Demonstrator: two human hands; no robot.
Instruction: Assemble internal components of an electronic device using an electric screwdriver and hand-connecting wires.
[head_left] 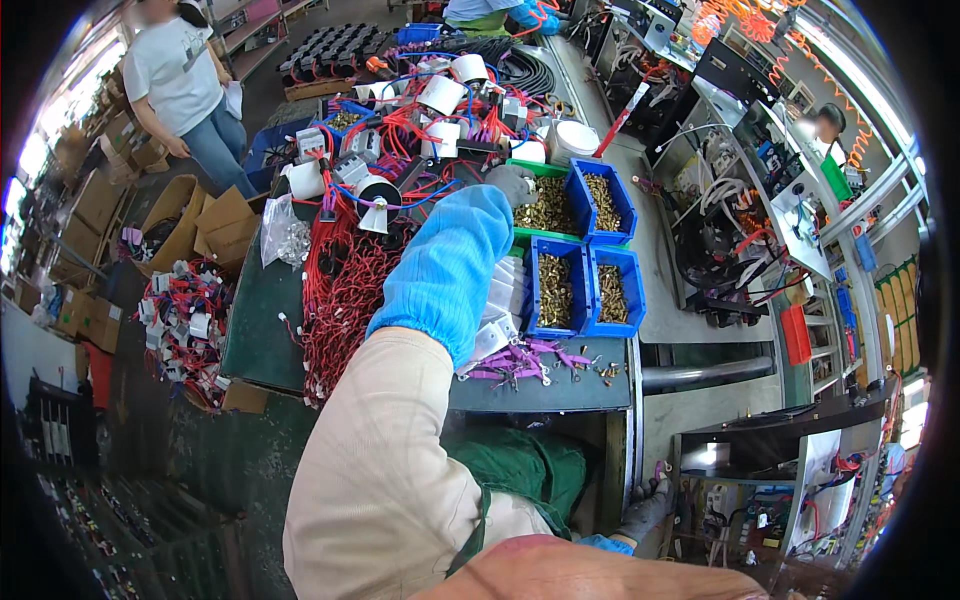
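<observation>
My left hand (512, 184), in a grey glove below a blue sleeve cover, is at the far left corner of a green bin (517, 164) filled with small brass-coloured fittings (545, 207). Its fingers are mostly hidden by the hand and sleeve. My right hand (650, 506), also grey-gloved, is low at the right, beyond the table edge. A small purple piece (662, 468) shows at its fingertips, resembling the purple-sleeved terminals (520, 364) with metal ends lying at the table's near edge. Beside the green bin stand blue bins (630, 232) of brass-coloured parts.
Red wire bundles (345, 340) and white-capped wired assemblies (442, 95) crowd the green table (262, 330). A white tub (573, 139) stands behind the bins. Cardboard boxes (170, 215) and a standing person (185, 90) are at left. Equipment racks (720, 190) line the right.
</observation>
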